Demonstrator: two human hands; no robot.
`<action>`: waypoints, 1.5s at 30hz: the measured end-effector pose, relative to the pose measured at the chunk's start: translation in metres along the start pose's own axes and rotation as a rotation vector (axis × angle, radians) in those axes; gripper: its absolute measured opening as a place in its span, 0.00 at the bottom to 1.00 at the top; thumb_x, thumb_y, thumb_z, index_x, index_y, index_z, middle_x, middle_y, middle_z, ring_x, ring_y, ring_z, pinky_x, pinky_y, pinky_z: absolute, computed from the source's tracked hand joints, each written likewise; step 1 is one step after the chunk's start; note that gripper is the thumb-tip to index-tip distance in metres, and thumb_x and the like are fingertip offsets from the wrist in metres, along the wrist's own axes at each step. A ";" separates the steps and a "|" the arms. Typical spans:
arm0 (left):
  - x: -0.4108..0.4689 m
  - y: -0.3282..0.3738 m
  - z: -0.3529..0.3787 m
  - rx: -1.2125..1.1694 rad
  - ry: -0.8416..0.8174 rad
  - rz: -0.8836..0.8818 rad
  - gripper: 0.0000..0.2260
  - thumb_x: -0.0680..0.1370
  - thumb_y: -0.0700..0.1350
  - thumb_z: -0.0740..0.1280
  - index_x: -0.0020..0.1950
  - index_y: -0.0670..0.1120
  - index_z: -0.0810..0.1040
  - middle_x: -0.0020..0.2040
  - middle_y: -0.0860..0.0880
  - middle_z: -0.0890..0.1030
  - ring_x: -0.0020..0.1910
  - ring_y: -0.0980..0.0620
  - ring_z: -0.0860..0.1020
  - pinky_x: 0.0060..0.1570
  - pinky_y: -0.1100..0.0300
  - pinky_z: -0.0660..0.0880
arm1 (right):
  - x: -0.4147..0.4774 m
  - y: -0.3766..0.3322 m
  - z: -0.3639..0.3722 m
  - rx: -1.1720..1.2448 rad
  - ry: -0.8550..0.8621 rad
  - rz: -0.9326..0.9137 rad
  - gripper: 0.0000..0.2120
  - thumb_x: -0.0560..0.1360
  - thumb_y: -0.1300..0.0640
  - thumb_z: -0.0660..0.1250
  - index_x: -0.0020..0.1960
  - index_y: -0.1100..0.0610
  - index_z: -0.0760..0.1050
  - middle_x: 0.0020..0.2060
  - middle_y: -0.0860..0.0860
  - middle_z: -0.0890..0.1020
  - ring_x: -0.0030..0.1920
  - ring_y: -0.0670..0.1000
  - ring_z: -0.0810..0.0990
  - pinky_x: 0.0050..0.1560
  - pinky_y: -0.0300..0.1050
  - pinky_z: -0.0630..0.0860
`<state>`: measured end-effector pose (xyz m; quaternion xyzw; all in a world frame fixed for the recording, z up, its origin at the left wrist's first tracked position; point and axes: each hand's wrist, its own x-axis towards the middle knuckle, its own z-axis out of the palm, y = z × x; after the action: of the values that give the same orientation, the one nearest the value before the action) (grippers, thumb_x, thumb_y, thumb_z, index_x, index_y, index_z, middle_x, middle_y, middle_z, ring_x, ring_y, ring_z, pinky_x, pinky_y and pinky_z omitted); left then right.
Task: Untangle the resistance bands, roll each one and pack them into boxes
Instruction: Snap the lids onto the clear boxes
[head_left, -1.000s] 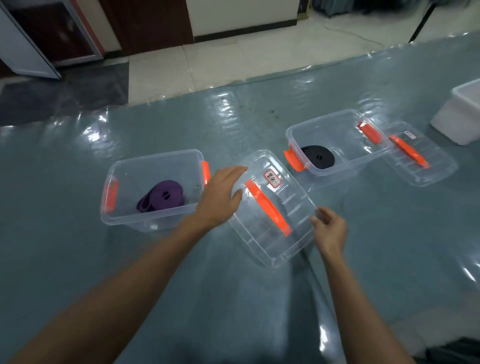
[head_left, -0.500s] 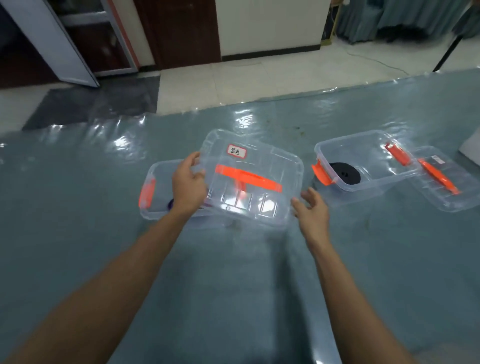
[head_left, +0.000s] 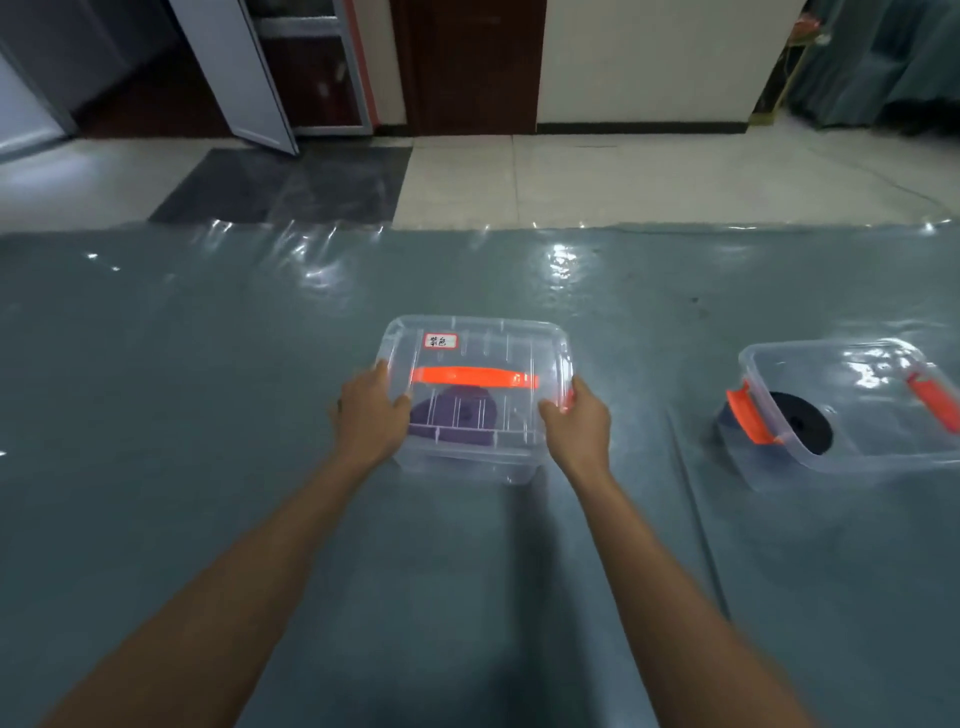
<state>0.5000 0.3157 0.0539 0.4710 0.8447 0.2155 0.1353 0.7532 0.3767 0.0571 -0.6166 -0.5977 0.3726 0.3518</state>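
A clear lid (head_left: 483, 348) with an orange handle and a white label lies on top of a clear box (head_left: 467, 457). Through the lid I see a rolled purple band (head_left: 452, 415) inside. My left hand (head_left: 369, 415) grips the lid's left edge, thumb on top. My right hand (head_left: 576, 426) grips the lid's right edge the same way. To the right stands a second clear box (head_left: 852, 457), open, with orange latches. A rolled black band (head_left: 802, 423) lies in it.
The table (head_left: 208, 389) is covered with a shiny grey-blue plastic sheet. Its far edge runs across the view, with tiled floor, a dark mat and doors beyond. The second box is cut off by the right edge of the view.
Both hands have carried the lid leftward from the table and set it level on top of the box with the purple band. The view has shifted left.
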 end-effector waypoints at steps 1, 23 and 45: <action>0.003 -0.003 0.004 0.014 -0.030 0.002 0.26 0.76 0.50 0.62 0.74 0.48 0.65 0.67 0.40 0.75 0.64 0.36 0.73 0.62 0.39 0.72 | 0.000 0.003 0.004 -0.001 0.003 0.005 0.06 0.72 0.61 0.68 0.49 0.56 0.76 0.39 0.51 0.81 0.37 0.51 0.79 0.35 0.34 0.72; -0.011 0.029 0.037 0.417 -0.217 0.405 0.26 0.83 0.63 0.44 0.81 0.59 0.51 0.83 0.50 0.49 0.81 0.46 0.45 0.77 0.39 0.46 | 0.001 0.026 0.005 0.253 -0.127 0.406 0.37 0.76 0.49 0.71 0.78 0.59 0.59 0.69 0.53 0.74 0.66 0.54 0.76 0.65 0.49 0.73; 0.001 0.014 0.024 0.135 -0.062 0.450 0.20 0.82 0.51 0.58 0.73 0.51 0.72 0.75 0.48 0.70 0.75 0.45 0.66 0.71 0.45 0.61 | 0.004 0.018 0.025 -0.674 -0.083 -0.205 0.28 0.79 0.65 0.58 0.77 0.67 0.56 0.73 0.64 0.65 0.72 0.63 0.65 0.67 0.58 0.70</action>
<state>0.5203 0.3288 0.0396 0.6617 0.7264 0.1686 0.0781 0.7400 0.3796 0.0293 -0.6192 -0.7596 0.1419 0.1395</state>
